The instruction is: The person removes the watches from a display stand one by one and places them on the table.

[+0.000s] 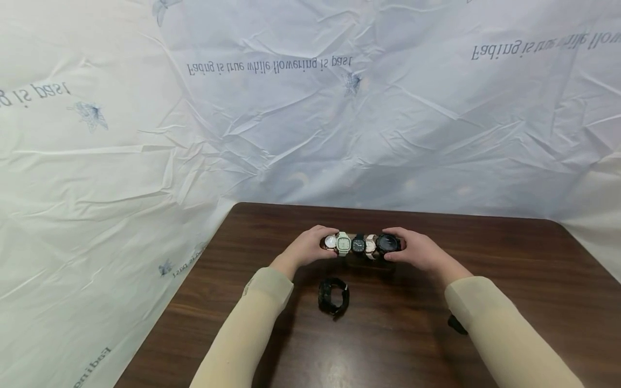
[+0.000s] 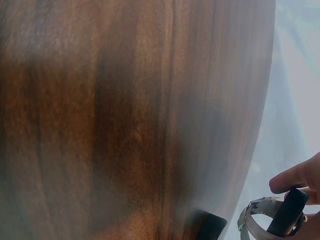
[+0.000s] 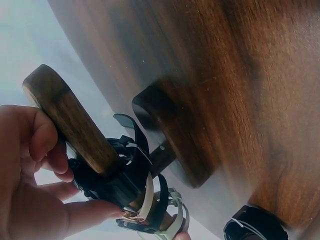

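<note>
**Both hands grip a loaded watch stand**

A person's left hand (image 1: 310, 248) and right hand (image 1: 418, 250) each curl around one end of a wooden watch stand (image 3: 75, 122), a bar carrying five watches (image 1: 359, 244) side by side, on a dark wooden table (image 1: 485, 269). The stand sits between the two grips, its round base (image 3: 170, 135) below the bar. A loose black watch (image 1: 332, 296) lies on the table nearer the person than both hands, well apart from the grip. The step appears to be steadying or repositioning the stand; any next move needs both ends kept level.
</note>
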Demonstrator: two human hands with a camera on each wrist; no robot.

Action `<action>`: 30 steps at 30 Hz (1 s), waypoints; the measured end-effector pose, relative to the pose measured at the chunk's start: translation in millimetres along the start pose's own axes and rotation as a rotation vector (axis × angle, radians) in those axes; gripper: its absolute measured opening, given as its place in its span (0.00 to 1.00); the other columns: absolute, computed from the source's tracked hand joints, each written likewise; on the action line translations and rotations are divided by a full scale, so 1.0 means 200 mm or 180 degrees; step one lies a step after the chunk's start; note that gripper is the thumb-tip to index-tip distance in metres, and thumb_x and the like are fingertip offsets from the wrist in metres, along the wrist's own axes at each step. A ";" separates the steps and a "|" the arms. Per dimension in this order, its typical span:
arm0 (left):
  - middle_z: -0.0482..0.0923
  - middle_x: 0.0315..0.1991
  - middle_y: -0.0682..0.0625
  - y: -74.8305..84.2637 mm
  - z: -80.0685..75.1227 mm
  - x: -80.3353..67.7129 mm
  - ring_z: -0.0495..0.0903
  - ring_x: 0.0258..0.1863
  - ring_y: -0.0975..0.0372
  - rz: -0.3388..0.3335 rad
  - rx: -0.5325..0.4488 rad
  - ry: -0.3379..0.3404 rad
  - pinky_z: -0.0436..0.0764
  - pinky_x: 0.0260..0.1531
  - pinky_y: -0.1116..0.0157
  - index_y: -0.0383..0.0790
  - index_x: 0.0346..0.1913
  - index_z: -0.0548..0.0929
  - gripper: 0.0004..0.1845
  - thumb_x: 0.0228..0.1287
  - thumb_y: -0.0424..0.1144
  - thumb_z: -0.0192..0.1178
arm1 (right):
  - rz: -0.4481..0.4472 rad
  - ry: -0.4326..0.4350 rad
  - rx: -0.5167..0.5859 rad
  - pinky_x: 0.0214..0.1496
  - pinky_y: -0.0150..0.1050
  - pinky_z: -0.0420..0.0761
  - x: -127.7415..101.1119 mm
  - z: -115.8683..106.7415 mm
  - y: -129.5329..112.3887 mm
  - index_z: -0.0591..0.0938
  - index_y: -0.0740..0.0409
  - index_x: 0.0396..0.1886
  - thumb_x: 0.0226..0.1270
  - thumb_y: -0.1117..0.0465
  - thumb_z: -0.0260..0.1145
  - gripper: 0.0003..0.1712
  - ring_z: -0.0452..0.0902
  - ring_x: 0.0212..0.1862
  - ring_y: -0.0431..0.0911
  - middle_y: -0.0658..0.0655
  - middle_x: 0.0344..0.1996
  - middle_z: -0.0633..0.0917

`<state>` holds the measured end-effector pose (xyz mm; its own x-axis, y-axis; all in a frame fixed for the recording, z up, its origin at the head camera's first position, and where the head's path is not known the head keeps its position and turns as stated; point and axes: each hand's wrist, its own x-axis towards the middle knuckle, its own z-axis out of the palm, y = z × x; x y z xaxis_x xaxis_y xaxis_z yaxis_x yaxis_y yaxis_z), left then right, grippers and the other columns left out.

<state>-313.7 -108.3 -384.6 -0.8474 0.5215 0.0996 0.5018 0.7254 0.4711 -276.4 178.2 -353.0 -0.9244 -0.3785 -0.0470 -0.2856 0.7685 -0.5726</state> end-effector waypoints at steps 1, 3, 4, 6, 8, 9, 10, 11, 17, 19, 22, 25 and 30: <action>0.63 0.56 0.53 0.00 0.00 0.00 0.68 0.49 0.63 0.0003 -0.0004 0.0002 0.70 0.44 0.62 0.56 0.60 0.65 0.32 0.49 0.52 0.61 | 0.0005 0.0001 -0.0003 0.20 0.39 0.64 0.00 0.00 0.00 0.62 0.48 0.62 0.51 0.46 0.64 0.39 0.63 0.21 0.46 0.55 0.23 0.71; 0.63 0.55 0.53 0.00 0.00 0.00 0.68 0.49 0.63 0.0007 -0.0013 0.0004 0.70 0.44 0.62 0.56 0.60 0.65 0.32 0.49 0.52 0.61 | 0.0012 0.0002 -0.0016 0.20 0.39 0.64 0.00 0.00 0.00 0.62 0.48 0.62 0.51 0.47 0.64 0.38 0.63 0.21 0.46 0.55 0.24 0.71; 0.63 0.55 0.53 0.01 0.00 0.00 0.68 0.49 0.63 0.0004 -0.0018 0.0001 0.70 0.43 0.62 0.56 0.60 0.65 0.32 0.49 0.52 0.61 | 0.0018 0.0002 -0.0019 0.20 0.39 0.65 0.00 -0.01 0.01 0.62 0.48 0.62 0.51 0.47 0.64 0.38 0.64 0.21 0.46 0.55 0.24 0.71; 0.63 0.55 0.53 0.01 0.00 0.00 0.68 0.48 0.63 0.0000 -0.0021 0.0002 0.70 0.43 0.62 0.55 0.60 0.65 0.32 0.49 0.51 0.61 | 0.0032 0.0002 -0.0029 0.20 0.39 0.65 0.00 -0.01 0.01 0.62 0.48 0.62 0.51 0.47 0.65 0.38 0.64 0.21 0.46 0.55 0.24 0.71; 0.63 0.55 0.53 0.01 0.00 0.00 0.68 0.48 0.63 -0.0007 -0.0017 0.0002 0.70 0.43 0.62 0.55 0.60 0.65 0.32 0.49 0.51 0.61 | 0.0040 0.0008 -0.0034 0.21 0.39 0.65 0.00 -0.01 0.02 0.62 0.48 0.62 0.51 0.47 0.65 0.38 0.64 0.21 0.46 0.55 0.24 0.71; 0.63 0.55 0.53 0.01 0.00 0.00 0.68 0.48 0.63 -0.0011 -0.0018 0.0002 0.70 0.44 0.62 0.55 0.60 0.65 0.32 0.49 0.51 0.61 | 0.0040 0.0010 -0.0033 0.21 0.39 0.65 0.00 -0.01 0.02 0.62 0.48 0.62 0.51 0.47 0.65 0.38 0.64 0.21 0.46 0.55 0.24 0.71; 0.64 0.55 0.53 0.01 0.00 0.00 0.68 0.49 0.63 -0.0019 -0.0015 0.0001 0.70 0.44 0.62 0.55 0.60 0.65 0.32 0.49 0.51 0.62 | 0.0039 0.0010 -0.0032 0.21 0.39 0.65 0.00 -0.01 0.02 0.62 0.48 0.62 0.51 0.48 0.65 0.38 0.64 0.21 0.46 0.55 0.24 0.72; 0.64 0.55 0.53 0.01 0.00 0.00 0.68 0.49 0.63 -0.0026 -0.0004 0.0000 0.70 0.44 0.62 0.55 0.60 0.65 0.32 0.49 0.51 0.62 | 0.0039 0.0013 -0.0036 0.21 0.39 0.65 0.00 -0.01 0.03 0.62 0.48 0.62 0.51 0.47 0.65 0.38 0.64 0.21 0.46 0.55 0.24 0.72; 0.64 0.55 0.53 0.01 0.00 -0.01 0.68 0.48 0.63 -0.0043 0.0007 0.0009 0.70 0.44 0.63 0.55 0.60 0.65 0.33 0.49 0.51 0.62 | 0.0102 0.0027 -0.0082 0.20 0.39 0.65 -0.01 -0.01 0.03 0.62 0.48 0.62 0.50 0.46 0.65 0.39 0.64 0.21 0.46 0.55 0.24 0.72; 0.64 0.54 0.53 0.02 0.00 -0.01 0.68 0.48 0.63 -0.0036 0.0005 0.0015 0.70 0.43 0.62 0.55 0.60 0.65 0.33 0.49 0.51 0.62 | 0.0142 0.0029 -0.0093 0.20 0.39 0.65 -0.02 -0.02 0.03 0.62 0.48 0.62 0.51 0.47 0.65 0.39 0.64 0.20 0.46 0.55 0.24 0.72; 0.64 0.54 0.53 0.02 0.00 -0.01 0.68 0.47 0.63 -0.0027 -0.0009 0.0008 0.70 0.43 0.62 0.54 0.60 0.65 0.33 0.49 0.51 0.62 | 0.0201 0.0022 -0.0095 0.19 0.39 0.64 -0.04 -0.03 0.04 0.62 0.47 0.62 0.51 0.47 0.64 0.38 0.63 0.19 0.46 0.56 0.25 0.71; 0.64 0.54 0.53 0.02 0.00 -0.01 0.68 0.47 0.62 -0.0018 -0.0012 -0.0004 0.70 0.43 0.62 0.54 0.61 0.65 0.33 0.49 0.51 0.62 | 0.0206 0.0017 -0.0116 0.19 0.39 0.64 -0.05 -0.03 0.05 0.61 0.47 0.62 0.52 0.47 0.64 0.38 0.63 0.17 0.45 0.56 0.24 0.71; 0.64 0.54 0.53 0.02 0.00 -0.01 0.68 0.47 0.63 -0.0041 -0.0032 -0.0005 0.70 0.43 0.62 0.55 0.61 0.65 0.33 0.49 0.51 0.62 | 0.0182 0.0039 -0.0108 0.18 0.39 0.64 -0.07 -0.04 0.08 0.61 0.47 0.63 0.52 0.48 0.64 0.38 0.63 0.17 0.45 0.56 0.24 0.71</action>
<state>-310.5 -106.2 -383.5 -0.8535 0.5129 0.0921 0.4891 0.7276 0.4811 -269.5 200.3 -353.8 -0.9424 -0.3274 -0.0687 -0.2405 0.8058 -0.5412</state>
